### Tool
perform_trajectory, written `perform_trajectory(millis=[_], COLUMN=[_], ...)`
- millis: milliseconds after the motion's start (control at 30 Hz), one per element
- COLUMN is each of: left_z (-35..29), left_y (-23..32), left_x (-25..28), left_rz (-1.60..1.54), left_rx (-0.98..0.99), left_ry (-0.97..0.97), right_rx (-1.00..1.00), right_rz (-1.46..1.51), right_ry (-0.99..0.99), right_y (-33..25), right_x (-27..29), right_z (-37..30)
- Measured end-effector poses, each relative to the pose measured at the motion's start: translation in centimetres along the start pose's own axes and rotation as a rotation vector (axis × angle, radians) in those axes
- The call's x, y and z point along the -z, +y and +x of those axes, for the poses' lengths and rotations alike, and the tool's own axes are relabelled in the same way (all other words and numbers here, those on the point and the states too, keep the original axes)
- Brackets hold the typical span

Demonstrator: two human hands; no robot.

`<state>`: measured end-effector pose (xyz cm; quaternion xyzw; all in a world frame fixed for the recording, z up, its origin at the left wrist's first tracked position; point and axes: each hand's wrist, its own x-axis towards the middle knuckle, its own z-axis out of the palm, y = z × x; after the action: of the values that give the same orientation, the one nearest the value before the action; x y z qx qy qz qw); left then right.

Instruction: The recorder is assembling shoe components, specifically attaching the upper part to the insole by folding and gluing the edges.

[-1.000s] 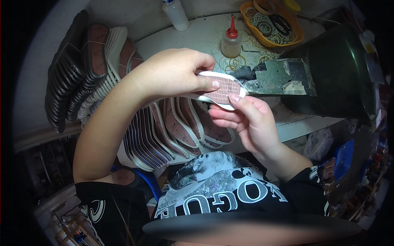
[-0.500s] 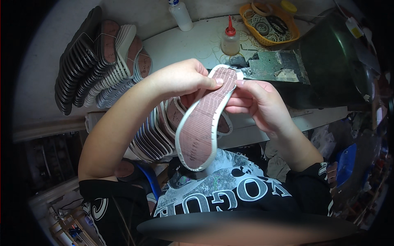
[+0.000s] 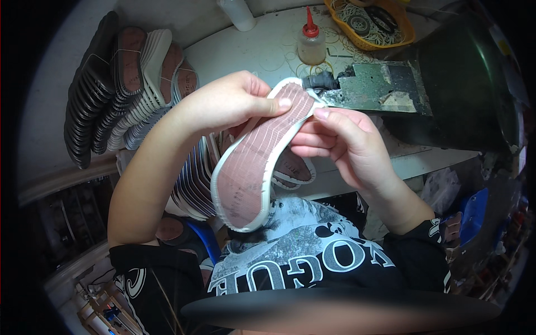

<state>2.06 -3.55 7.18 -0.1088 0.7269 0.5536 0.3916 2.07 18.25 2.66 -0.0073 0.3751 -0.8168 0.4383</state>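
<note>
Left hand [image 3: 237, 101], wrist bent inward, is clamped on one white-rimmed insole [image 3: 251, 159], thumb on top; right hand [image 3: 346, 137], fingers curled, pinches its white edging, the piece held aslant above the near edge of the counter [image 3: 240, 56]. Count toward the far edge: one red-tipped squeeze bottle [image 3: 311, 48], one white bottle [image 3: 237, 14], one yellow basket [image 3: 365, 42]. Bundled soles [image 3: 131, 72] to the left overlap too closely to count.
</note>
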Motion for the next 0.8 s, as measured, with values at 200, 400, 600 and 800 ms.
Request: perform_trajectory(millis=[200, 400, 600, 800], left_z=[-0.1, 0.7, 1.4, 2.5], left_y=[0.4, 0.1, 0.5, 0.6], left_x=[-1.4, -1.2, -0.5, 0.3], left_rz=[-0.049, -0.087, -0.027, 0.038], left_rx=[0.056, 0.057, 0.038, -0.138], left_ry=[0.112, 0.087, 0.147, 0.353], right_rx=[-0.005, -0.224, -0.106, 0.049], right_rz=[-0.072, -0.234, -0.386, -0.31], right_ry=[0.008, 0.036, 0.121, 0.137], right_y=[-0.6, -1.3, -0.9, 1.1], right_x=[0.2, 0.5, 1.4, 1.5], right_z=[-0.8, -3.8, -5.2, -2.4])
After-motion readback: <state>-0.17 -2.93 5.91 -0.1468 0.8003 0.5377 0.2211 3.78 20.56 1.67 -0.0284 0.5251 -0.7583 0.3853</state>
